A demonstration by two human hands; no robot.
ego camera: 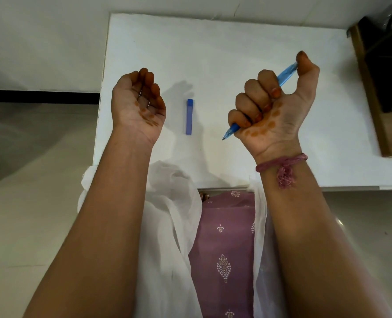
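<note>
- Gripping a blue pen (285, 74) in a full fist, my right hand (275, 106) is hovering above the white surface (213, 53), palm turned up toward the camera.
- I am seeing four fingers wrapping round the barrel, and the thumb is pressing against the pen's upper end.
- The pen is running slantwise through that fist: its tip is poking out below the little finger and pointing toward my left hand (140, 104), and its clear blue top is showing beside the thumb.
- My left hand is also hovering palm up, holding nothing, its fingers curling loosely over the palm.
- A slim blue case (189, 117) is lying flat on the surface between the two hands, touching neither and sitting somewhat nearer the left one.
- A pink thread band (282, 162) is circling the wrist just below the right hand, its frayed knot hanging over the forearm.
- A wooden frame (369, 99) is standing beyond the right hand, at the surface's outer edge.
</note>
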